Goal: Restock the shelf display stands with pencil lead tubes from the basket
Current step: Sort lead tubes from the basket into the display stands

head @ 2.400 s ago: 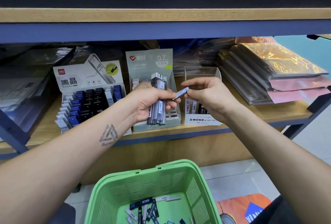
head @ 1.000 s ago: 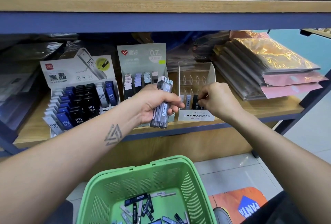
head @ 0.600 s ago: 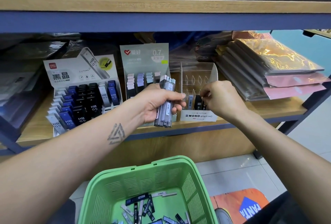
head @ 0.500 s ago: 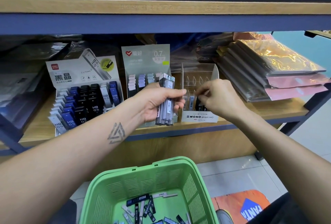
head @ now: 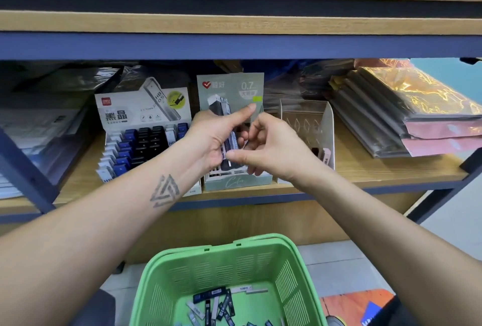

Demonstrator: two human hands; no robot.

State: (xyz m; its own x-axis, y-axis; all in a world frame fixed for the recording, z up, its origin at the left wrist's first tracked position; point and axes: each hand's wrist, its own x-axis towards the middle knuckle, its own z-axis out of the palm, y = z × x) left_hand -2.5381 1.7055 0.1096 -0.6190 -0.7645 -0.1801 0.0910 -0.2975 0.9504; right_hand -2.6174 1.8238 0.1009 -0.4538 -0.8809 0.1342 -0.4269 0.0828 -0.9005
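Your left hand (head: 214, 140) grips a bundle of pencil lead tubes (head: 226, 127) upright, just in front of the 0.7 display stand (head: 230, 85). Your right hand (head: 271, 148) pinches at the bundle's lower end, thumb and fingers curled on one tube. Judgement: tubes are light, stiff, smooth plastic, slim and flat-sided, likely slippery in a stack. Take one by its long sides, near an end. More tubes lie loose in the green basket (head: 182, 268), below the stand.
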